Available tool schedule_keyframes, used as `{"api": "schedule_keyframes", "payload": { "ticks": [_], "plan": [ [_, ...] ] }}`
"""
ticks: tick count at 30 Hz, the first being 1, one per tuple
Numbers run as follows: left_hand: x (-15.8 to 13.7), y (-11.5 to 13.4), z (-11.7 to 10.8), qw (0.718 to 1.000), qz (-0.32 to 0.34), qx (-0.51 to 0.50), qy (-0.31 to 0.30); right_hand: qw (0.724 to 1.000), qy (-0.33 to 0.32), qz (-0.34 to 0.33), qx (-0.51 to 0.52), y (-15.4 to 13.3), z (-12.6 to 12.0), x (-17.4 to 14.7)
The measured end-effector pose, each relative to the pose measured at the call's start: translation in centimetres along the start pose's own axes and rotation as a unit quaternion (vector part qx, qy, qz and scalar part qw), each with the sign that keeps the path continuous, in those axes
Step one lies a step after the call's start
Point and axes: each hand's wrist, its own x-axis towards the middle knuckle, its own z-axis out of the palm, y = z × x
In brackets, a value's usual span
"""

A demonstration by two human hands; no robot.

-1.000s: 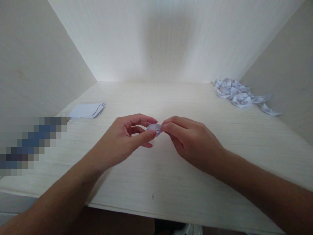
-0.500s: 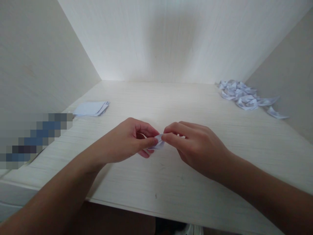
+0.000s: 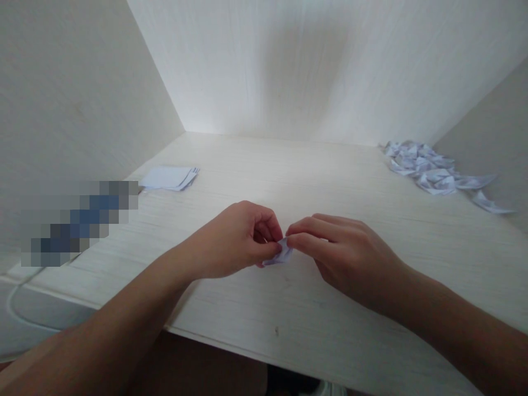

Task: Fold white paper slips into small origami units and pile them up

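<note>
A small piece of folded white paper (image 3: 282,254) is held between my two hands, just above the table (image 3: 231,324). My left hand (image 3: 249,239) pinches its left side between thumb and fingers. The fingertips of my right hand (image 3: 338,242) are closed on its upper right corner. Fingers cover much of the paper, so its exact folds cannot be made out.
At the back right lies a heap of folded white paper pieces (image 3: 429,168). A stack of flat white paper sheets (image 3: 167,177) rests at the left, beside a blurred-out object (image 3: 82,225). Pale panels enclose the table at the back and both sides. A cable (image 3: 14,308) hangs at the left edge.
The view has shifted, so the scene sits further right in it. The fingers of my left hand have curled in more around the paper. Both hands keep their hold.
</note>
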Motion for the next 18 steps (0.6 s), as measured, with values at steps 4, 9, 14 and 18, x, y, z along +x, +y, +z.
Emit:
{"api": "schedule_keyframes", "payload": {
  "ticks": [4,9,14,18],
  "plan": [
    [0.0,-0.2,-0.1,0.999,0.012,0.031,0.020,0.997,-0.023,0.012,0.068,-0.1,0.2,0.0],
    [0.2,-0.5,-0.6,0.995,-0.025,-0.100,-0.014,0.993,-0.028,0.031,0.111,-0.4,0.0,0.0],
    [0.6,-1.3,-0.7,0.974,-0.058,-0.217,-0.038,0.994,0.033,0.026,0.104,-0.5,0.3,0.1],
    [0.9,-1.6,-0.5,0.970,-0.059,-0.233,-0.038,0.995,0.035,0.034,0.086,-0.5,0.4,0.1]
  ]
}}
